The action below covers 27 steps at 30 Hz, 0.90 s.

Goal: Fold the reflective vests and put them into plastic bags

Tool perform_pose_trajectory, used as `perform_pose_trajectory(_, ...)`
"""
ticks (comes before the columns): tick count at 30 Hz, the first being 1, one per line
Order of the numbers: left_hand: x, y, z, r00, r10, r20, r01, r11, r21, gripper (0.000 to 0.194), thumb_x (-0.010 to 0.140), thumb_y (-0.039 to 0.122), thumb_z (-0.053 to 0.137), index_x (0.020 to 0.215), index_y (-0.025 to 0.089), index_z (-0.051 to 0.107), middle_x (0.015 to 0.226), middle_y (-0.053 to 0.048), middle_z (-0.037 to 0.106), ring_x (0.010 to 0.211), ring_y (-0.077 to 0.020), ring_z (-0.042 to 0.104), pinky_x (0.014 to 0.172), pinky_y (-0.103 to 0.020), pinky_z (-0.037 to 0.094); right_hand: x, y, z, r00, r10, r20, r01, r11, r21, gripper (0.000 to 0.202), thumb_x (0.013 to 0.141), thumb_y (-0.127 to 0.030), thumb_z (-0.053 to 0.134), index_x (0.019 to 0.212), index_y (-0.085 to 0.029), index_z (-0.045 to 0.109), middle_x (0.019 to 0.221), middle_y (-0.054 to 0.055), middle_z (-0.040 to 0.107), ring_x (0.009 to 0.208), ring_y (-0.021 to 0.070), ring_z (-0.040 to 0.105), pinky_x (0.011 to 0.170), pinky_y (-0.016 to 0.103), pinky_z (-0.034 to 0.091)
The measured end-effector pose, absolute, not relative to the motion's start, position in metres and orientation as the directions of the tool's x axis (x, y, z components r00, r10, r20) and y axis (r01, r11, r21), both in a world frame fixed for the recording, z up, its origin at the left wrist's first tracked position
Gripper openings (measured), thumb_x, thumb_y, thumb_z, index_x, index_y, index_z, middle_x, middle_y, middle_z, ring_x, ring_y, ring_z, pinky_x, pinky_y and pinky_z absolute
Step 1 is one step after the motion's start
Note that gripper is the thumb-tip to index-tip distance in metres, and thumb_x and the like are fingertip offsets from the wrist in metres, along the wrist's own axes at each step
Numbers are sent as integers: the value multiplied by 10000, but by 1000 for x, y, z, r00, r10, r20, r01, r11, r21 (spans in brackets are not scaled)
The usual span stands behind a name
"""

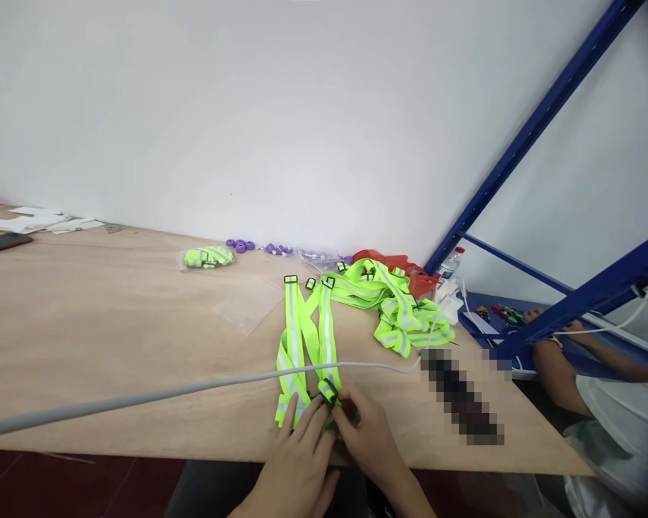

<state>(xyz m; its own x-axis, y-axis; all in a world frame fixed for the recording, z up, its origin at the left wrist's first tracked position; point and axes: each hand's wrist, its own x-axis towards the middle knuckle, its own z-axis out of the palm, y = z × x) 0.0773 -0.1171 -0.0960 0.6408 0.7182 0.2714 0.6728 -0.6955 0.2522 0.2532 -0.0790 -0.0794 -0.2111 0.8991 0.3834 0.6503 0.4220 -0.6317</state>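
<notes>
A neon-yellow reflective harness [327, 331] with grey stripes and black buckles lies on the wooden table in front of me, its straps running away from me. My left hand [302, 450] rests on its near end, fingers stretched out over the strap. Beside it my right hand [364, 424] is closed, with thumb and finger pinching the strap by a black buckle [329, 391]. The fingertips partly hide that spot. Farther right lies a tangled heap of similar straps [405, 316].
A grey cable [167, 397] crosses above the harness. A bagged harness [208, 257], a clear plastic bag [248, 306], purple pieces [240, 245] and a red bag [421, 279] lie toward the wall. A blue metal frame [497, 173] stands right, near another person's arm [556, 367].
</notes>
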Motion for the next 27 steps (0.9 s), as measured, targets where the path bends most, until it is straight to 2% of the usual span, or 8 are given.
perform_pose_trajectory(4, 74, -115, -97, 641, 719, 270, 690, -693, 209, 536, 923, 229, 555, 1453, 160, 506, 1527, -135, 505, 1445, -344, 402, 1194, -585, 256, 253, -78, -83, -199, 912, 358, 643, 398, -655, 127, 881, -208, 506, 760, -226, 542, 648, -26, 610, 574, 142, 561, 552, 223, 424)
perform_pose_trajectory(7, 75, -111, -99, 625, 752, 210, 712, -659, 241, 558, 931, 188, 527, 1486, 172, 475, 1535, -145, 491, 1432, -346, 412, 1164, -602, 279, 254, -79, -84, -175, 924, 341, 626, 372, -686, 118, 870, -205, 515, 761, -224, 553, 650, -24, 612, 580, 144, 566, 557, 222, 430)
perform_pose_trajectory(14, 77, -97, -94, 568, 811, 141, 732, -577, 364, 447, 990, 287, 556, 1437, 287, 542, 1457, -98, 564, 1318, -313, 510, 1082, -540, 367, 266, -80, -84, -23, 914, 406, 569, 346, -746, 181, 874, -272, 580, 710, -224, 519, 608, -41, 531, 537, 131, 518, 511, 211, 418)
perform_pose_trajectory(17, 75, -95, -91, 550, 818, 168, 734, -570, 369, 412, 980, 288, 580, 1391, 318, 581, 1415, -83, 592, 1274, -297, 536, 1031, -496, 403, 276, -79, -92, 88, 897, 434, 523, 329, -787, 227, 897, -332, 603, 729, -231, 487, 630, -49, 489, 531, 121, 485, 490, 206, 410)
perform_pose_trajectory(19, 75, -95, -90, 541, 818, 197, 738, -574, 355, 417, 959, 258, 596, 1372, 315, 595, 1388, -82, 606, 1253, -297, 544, 1015, -485, 411, 280, -81, -96, 112, 881, 460, 542, 334, -771, 230, 921, -342, 592, 748, -232, 488, 649, -40, 502, 546, 125, 495, 503, 210, 426)
perform_pose_trajectory(22, 78, -98, -94, 528, 816, 235, 747, -578, 329, 469, 923, 210, 595, 1386, 280, 587, 1412, -104, 587, 1266, -319, 529, 1030, -522, 401, 276, -87, -92, 2, 834, 552, 638, 424, -643, 193, 940, -269, 555, 754, -232, 514, 627, -29, 539, 541, 132, 521, 518, 221, 428)
perform_pose_trajectory(24, 82, -101, -100, 508, 823, 255, 759, -567, 319, 451, 904, 205, 594, 1352, 252, 622, 1441, -120, 567, 1287, -341, 512, 1052, -553, 385, 266, -92, -83, -169, 789, 590, 670, 531, -519, 179, 934, -198, 519, 760, -234, 532, 621, -20, 568, 538, 137, 535, 517, 232, 407)
perform_pose_trajectory(27, 89, -104, -112, 500, 822, 270, 773, -565, 288, 375, 893, 237, 605, 1255, 213, 701, 1353, -139, 636, 1268, -376, 527, 1089, -605, 345, 248, -96, -69, -407, 724, 556, 637, 662, -395, 202, 914, -113, 458, 774, -236, 536, 676, 10, 614, 615, 156, 582, 559, 244, 400)
